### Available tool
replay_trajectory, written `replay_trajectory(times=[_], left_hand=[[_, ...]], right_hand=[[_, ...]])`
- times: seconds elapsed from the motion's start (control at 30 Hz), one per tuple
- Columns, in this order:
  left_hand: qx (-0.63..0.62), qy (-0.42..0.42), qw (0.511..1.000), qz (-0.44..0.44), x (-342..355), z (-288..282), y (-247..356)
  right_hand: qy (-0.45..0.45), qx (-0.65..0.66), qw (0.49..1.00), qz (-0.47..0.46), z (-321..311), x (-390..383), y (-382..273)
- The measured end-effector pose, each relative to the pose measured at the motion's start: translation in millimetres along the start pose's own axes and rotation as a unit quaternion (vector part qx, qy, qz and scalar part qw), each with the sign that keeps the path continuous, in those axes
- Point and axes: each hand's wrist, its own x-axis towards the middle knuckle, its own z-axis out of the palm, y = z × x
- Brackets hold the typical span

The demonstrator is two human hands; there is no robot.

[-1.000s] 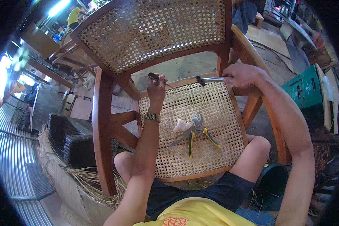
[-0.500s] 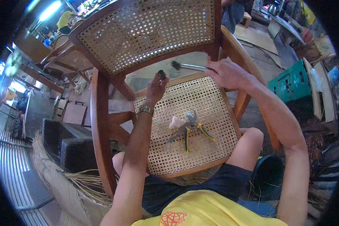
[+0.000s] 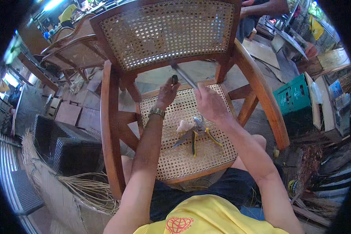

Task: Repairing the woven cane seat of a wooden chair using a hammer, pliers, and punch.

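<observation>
A wooden armchair with a woven cane seat [image 3: 175, 144] and cane back [image 3: 171, 31] stands in front of me. My right hand [image 3: 212, 105] grips a hammer [image 3: 186, 76] by its handle, the motion-blurred head at the lower rail of the chair back. My left hand [image 3: 167, 93] is closed around a small dark piece [image 3: 174, 79], just below the hammer head; its exact kind is unclear. On the seat lie pruning shears [image 3: 199, 128] with yellow-and-black handles, spread apart. Beside them are a grey blade [image 3: 181, 139] and a crumpled whitish lump [image 3: 185, 126].
Loose cane strands [image 3: 87, 189] lie at lower left near dark woven furniture [image 3: 74, 152]. A green crate [image 3: 294, 95] stands at right beside boards. Another cane chair [image 3: 72, 54] is at far left. Another person's arm [image 3: 265, 8] shows behind the chair.
My right hand has swung the hammer inward and left, bringing its head close above the left hand. My left hand keeps its dark piece. The view has shifted slightly.
</observation>
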Motion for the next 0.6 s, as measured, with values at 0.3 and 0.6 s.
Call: replay_trajectory(times=[0.3, 0.6], left_hand=[[-0.047, 0.004, 0.999, 0.017, 4, 10, -27], [-0.086, 0.003, 0.996, -0.007, -2, 11, -23]], right_hand=[[0.027, 0.011, 1.0, 0.005, -14, -8, -20], [-0.101, -0.008, 0.994, 0.036, 1, -7, -6]])
